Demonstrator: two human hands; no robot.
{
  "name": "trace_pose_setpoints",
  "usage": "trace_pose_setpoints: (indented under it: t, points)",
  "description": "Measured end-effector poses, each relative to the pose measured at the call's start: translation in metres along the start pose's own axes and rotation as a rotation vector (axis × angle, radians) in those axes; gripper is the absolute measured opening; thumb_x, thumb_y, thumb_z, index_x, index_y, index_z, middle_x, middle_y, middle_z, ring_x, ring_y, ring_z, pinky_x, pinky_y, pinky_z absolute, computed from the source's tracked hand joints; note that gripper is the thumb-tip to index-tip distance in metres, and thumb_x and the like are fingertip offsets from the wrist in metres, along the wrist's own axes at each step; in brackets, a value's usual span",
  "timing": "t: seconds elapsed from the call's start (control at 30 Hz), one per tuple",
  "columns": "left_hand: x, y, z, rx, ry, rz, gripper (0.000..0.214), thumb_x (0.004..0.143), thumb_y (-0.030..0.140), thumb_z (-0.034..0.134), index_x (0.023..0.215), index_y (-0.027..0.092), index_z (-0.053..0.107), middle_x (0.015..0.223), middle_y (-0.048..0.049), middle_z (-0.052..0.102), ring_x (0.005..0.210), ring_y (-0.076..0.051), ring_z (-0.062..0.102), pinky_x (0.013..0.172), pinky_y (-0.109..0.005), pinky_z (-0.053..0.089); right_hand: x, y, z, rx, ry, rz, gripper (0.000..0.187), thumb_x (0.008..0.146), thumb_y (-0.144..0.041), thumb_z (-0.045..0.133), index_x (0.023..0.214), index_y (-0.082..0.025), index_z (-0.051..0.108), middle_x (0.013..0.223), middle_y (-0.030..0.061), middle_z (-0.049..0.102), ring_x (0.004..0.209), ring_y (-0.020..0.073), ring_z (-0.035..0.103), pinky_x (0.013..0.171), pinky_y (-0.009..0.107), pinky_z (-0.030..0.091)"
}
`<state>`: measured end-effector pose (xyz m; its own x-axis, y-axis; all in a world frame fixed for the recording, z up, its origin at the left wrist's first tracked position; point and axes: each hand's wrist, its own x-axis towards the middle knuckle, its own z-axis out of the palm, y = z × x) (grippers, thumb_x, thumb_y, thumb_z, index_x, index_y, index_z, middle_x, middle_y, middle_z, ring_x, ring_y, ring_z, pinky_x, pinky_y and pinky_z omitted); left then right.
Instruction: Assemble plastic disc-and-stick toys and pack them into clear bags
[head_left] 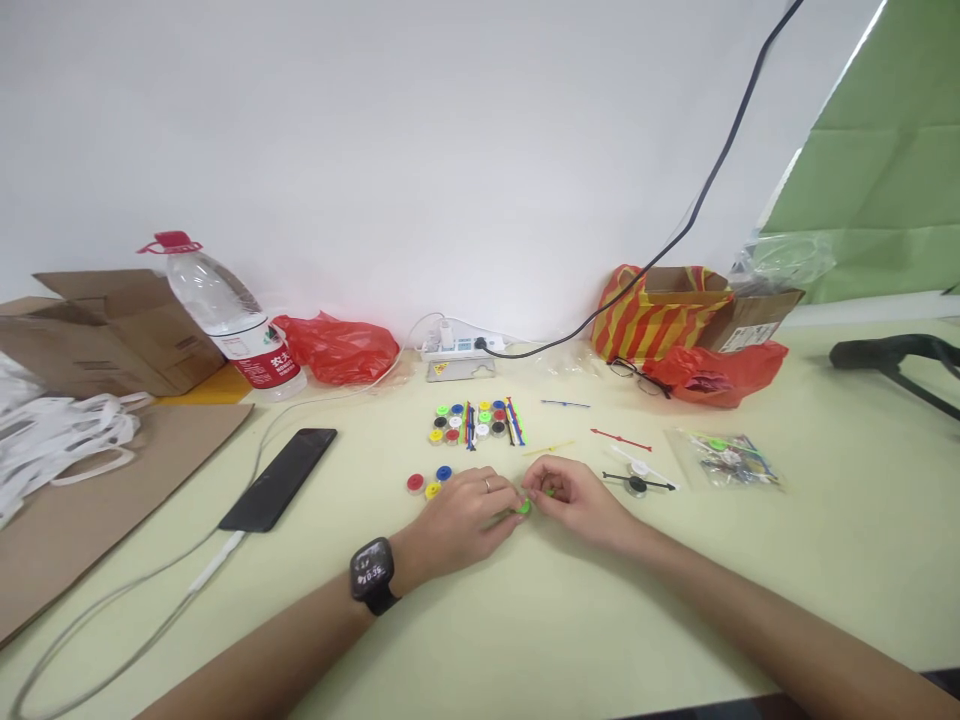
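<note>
My left hand [463,515], with a ring and a black watch [372,575] at the wrist, pinches a green round piece [524,508] just above the table. Close against it, my right hand [585,505] has its fingers closed on a small green part, mostly hidden; I cannot make out its full shape. Beside my left hand lie a red round piece [415,484], a blue one [444,473] and a yellow one [433,491]. To the right of my right hand, a black arrow [660,485] sits on a black round piece [636,486], near a white arrow.
Behind my hands stand grouped coloured round pieces [455,423] and bundled arrows [514,422]. A red arrow [621,439] and a filled clear bag [726,458] lie right. Left are a phone [280,482] on its cable and a large bottle [240,320]. A power strip [457,347] sits by the wall.
</note>
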<state>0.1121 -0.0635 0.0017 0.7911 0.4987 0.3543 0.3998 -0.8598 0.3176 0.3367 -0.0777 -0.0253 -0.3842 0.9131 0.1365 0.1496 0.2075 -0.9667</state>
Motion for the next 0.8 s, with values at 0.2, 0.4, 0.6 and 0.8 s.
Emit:
trace_pose_setpoints:
  t: [0.2,0.4,0.6,0.8]
  points:
    - [0.002,0.005,-0.004,0.079,-0.041,-0.014,0.014,0.101,0.023,0.056,0.092,0.023,0.066,0.091,-0.0039,0.071,0.083,-0.020,0.063,0.076,-0.034,0.047,-0.002,0.001,0.002,-0.028,0.001,-0.012,0.009,0.092,-0.029,0.065,0.091,-0.019,0.065,0.088,0.0035,0.067,0.077,0.0168,0.062,0.066,0.028,0.047]
    - [-0.004,0.007,-0.006,0.021,-0.054,-0.045,0.014,0.098,0.024,0.060,0.111,0.026,0.064,0.117,-0.0052,0.070,0.104,-0.024,0.062,0.089,-0.039,0.049,-0.003,-0.005,-0.001,-0.120,0.061,-0.006,0.017,0.096,-0.036,0.062,0.091,-0.020,0.065,0.081,0.0024,0.065,0.071,0.0163,0.059,0.060,0.027,0.045]
    - [-0.006,0.007,-0.009,-0.103,0.101,-0.103,0.041,0.091,0.032,0.070,0.130,0.027,0.057,0.130,-0.0091,0.065,0.121,-0.029,0.058,0.104,-0.045,0.048,-0.006,-0.014,-0.015,-0.100,0.150,0.091,0.035,0.098,-0.056,0.057,0.100,-0.022,0.065,0.096,0.0043,0.070,0.053,0.0114,0.053,0.048,0.027,0.040]
    - [-0.006,0.010,-0.013,-0.086,0.223,-0.074,0.048,0.090,0.035,0.072,0.133,0.025,0.054,0.128,-0.0105,0.065,0.118,-0.029,0.060,0.105,-0.047,0.047,-0.010,-0.026,-0.024,0.080,0.141,0.236,0.047,0.099,-0.062,0.052,0.101,-0.020,0.071,0.044,-0.0077,0.039,0.040,0.0114,0.030,0.044,0.026,0.025]
